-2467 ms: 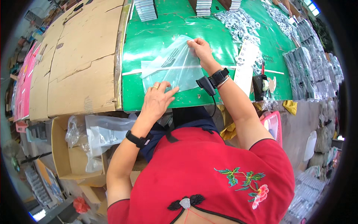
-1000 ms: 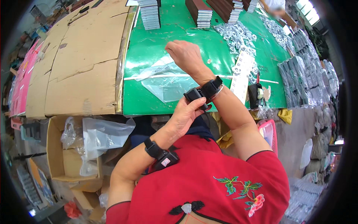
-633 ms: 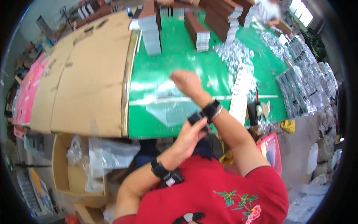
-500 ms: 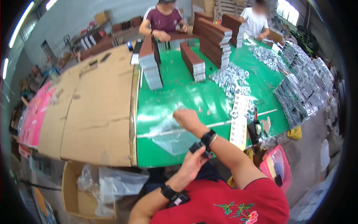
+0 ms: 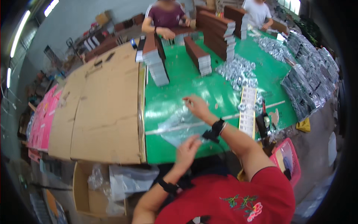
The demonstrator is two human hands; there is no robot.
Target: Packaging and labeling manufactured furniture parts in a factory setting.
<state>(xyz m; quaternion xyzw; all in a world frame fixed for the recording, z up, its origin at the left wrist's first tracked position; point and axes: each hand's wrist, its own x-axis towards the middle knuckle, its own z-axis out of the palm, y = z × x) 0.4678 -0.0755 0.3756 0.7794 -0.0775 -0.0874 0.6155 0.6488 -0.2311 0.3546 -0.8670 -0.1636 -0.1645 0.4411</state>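
Note:
A clear plastic bag (image 5: 175, 125) lies flat on the green table (image 5: 209, 93) near its front edge. My right hand (image 5: 196, 107) reaches over the bag and pinches its far edge with the fingertips. A black device is strapped to that wrist (image 5: 213, 131). My left hand (image 5: 187, 146) rests on the bag's near edge with its fingers apart. It wears a black wristband (image 5: 167, 185).
Flat cardboard sheets (image 5: 104, 108) cover the table's left part, with pink sheets (image 5: 43, 119) beyond. Stacks of brown-and-grey items (image 5: 156, 63), shiny silver packets (image 5: 238, 71), dark packets (image 5: 309, 86) and a white card strip (image 5: 248, 112) lie ahead. A red basket (image 5: 285, 160) and a bag-filled carton (image 5: 112, 183) sit below. Two people (image 5: 166, 18) work at the far end.
The view has tilted up toward the far end of the table. My left hand left the right wrist and came down on the bag's near edge. My right hand stayed at the far edge.

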